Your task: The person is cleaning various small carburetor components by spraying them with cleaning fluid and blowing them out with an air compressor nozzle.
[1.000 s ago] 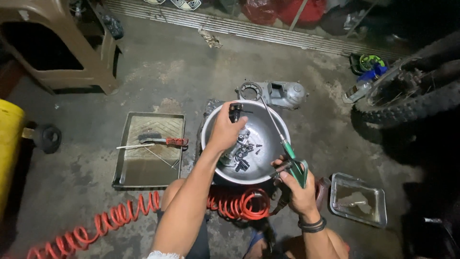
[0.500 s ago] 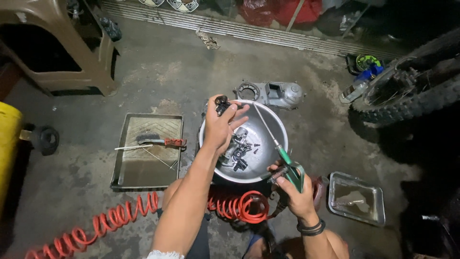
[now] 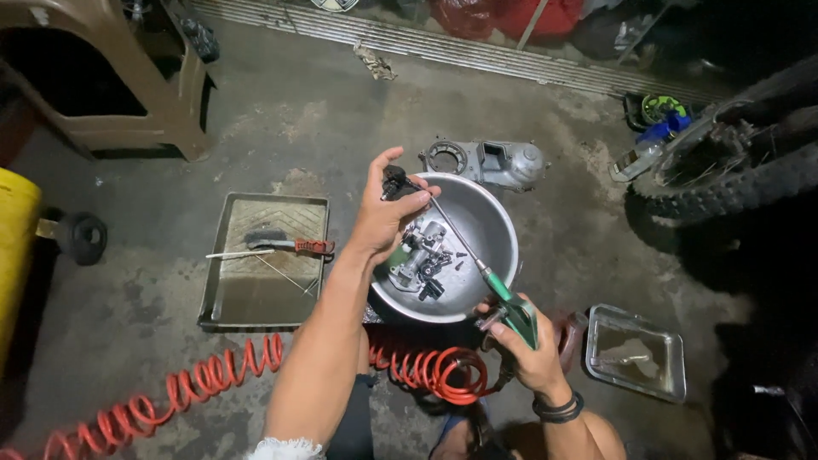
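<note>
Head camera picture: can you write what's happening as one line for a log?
left hand: holds small black part above metal bowl | right hand: grips green air blow gun, nozzle at part | bowl: carburetor inside

Small black part (image 3: 394, 181) held above metal bowl (image 3: 503, 223), green air blow gun (image 3: 514, 309) nozzle touching it

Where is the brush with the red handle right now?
In the head view, the red-handled brush lies in the flat metal tray on the floor, left of the metal bowl and of the left hand, untouched by either hand.
</note>
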